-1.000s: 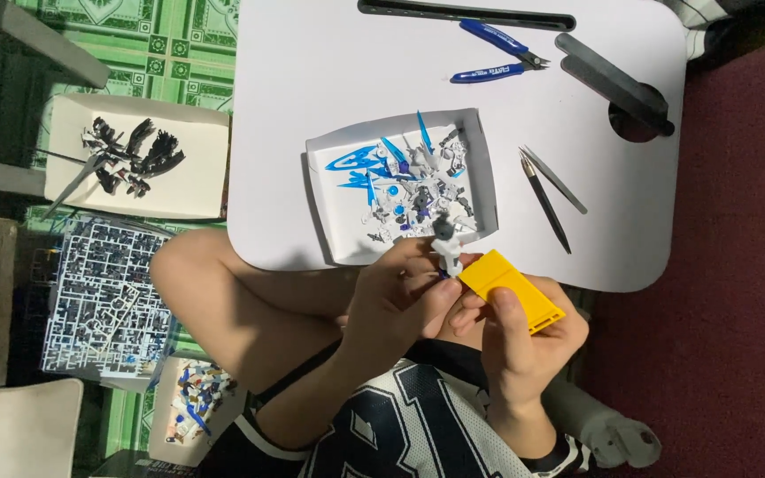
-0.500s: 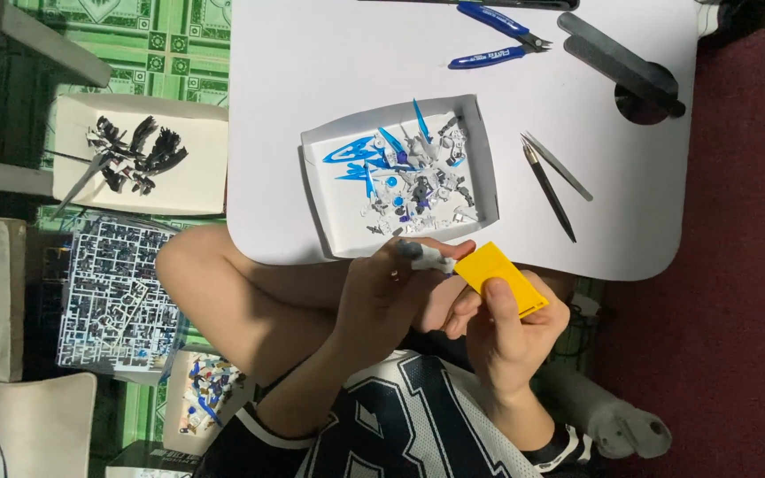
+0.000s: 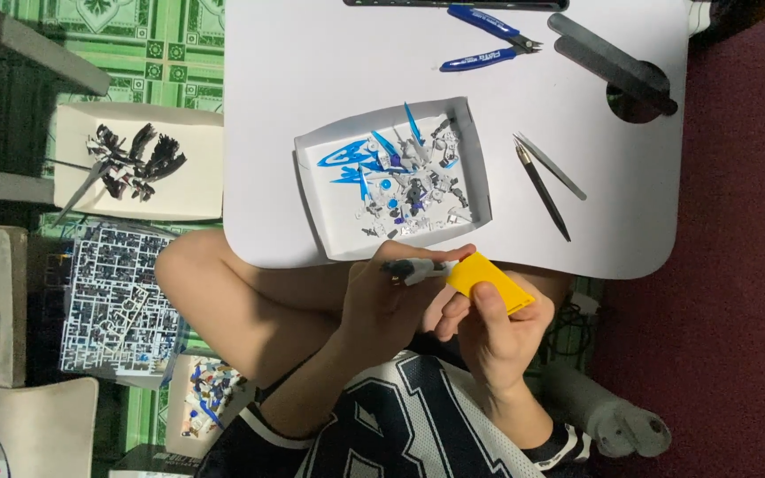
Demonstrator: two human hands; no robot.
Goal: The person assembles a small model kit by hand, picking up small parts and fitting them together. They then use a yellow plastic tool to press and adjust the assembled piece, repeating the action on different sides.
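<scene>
White table (image 3: 312, 71): rounded corners, takes up the upper middle of the head view; its near edge lies just above both hands.

Parts sheet (image 3: 117, 301): white frame of small dark pieces, on the floor to the left of the person's knee.

White tray, centre (image 3: 480, 168): shallow box on the table holding loose blue, white and grey model pieces; its near wall is just above the left hand.

White tray, left (image 3: 197, 190): on the green patterned floor beside the table, carrying a black winged model figure (image 3: 135, 159).

Dark flat tool (image 3: 608, 62): top right of the table, lying slantwise.

Blue-handled cutters (image 3: 489, 40): top of the table, handles apart, near the dark flat tool.

Tweezers (image 3: 546, 181): two slim pieces lying splayed, right of the centre tray, well apart from the hands.

Left hand (image 3: 391, 301): below the table edge, over the lap; fingers closed around a small grey-and-white model part (image 3: 418, 268), pinched at the fingertips.

Right hand (image 3: 498, 336): just beside the left hand, thumb pressed on top of a yellow flat block (image 3: 489, 281), fingers curled under it.

Yellow flat block: tilted, one end touching the small model part, just below the table's near edge.
</scene>
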